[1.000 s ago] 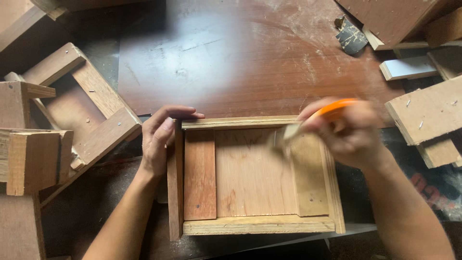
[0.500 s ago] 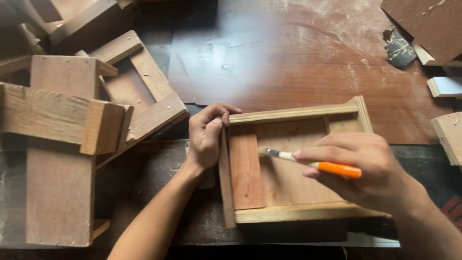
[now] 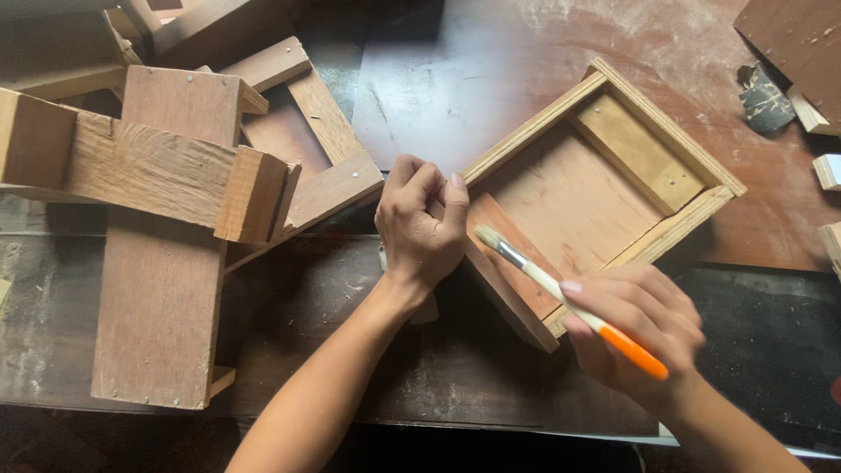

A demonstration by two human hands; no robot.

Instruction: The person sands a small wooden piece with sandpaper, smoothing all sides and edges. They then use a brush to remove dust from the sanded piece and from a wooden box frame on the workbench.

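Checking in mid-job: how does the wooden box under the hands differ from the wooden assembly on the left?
The wooden box is shallow, open-topped and turned at an angle; the wooden assembly is a long plank crossed by a thick block. The left hand grips the box's corner and the right hand holds an orange-handled brush over it, while the assembly lies untouched. Both are bare, nailed wood.

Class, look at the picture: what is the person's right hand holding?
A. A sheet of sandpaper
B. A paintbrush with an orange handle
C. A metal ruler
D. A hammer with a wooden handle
B: the right hand grips a paintbrush with an orange handle, its bristles over the wooden tray.
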